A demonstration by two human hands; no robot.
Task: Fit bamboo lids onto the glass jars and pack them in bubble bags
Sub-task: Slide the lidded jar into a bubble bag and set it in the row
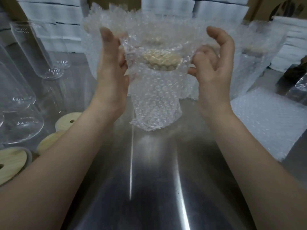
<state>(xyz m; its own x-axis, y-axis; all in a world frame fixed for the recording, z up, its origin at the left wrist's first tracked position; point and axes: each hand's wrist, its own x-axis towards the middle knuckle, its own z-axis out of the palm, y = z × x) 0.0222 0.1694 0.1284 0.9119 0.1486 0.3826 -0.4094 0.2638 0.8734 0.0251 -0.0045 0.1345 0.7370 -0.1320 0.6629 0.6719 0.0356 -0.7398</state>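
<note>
Steel surface (157, 180): jar (155, 103) upright at centre inside bag (167, 80), lid (162, 59) fitted. Left hand (111, 70) and right hand (214, 63) each pinch the bag's mouth. Left: empty jars (41, 52), loose lids (11, 163). Right: flat bags (269, 123). Behind: white boxes (54, 17).

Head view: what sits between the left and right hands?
The bubble bag, bamboo lid showing through it; left hand and right hand grip its top edges. Head view shows it.

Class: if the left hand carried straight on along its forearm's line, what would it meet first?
Probably the bagged jars standing behind the bag that the left hand grips, though depth is unclear.
</note>
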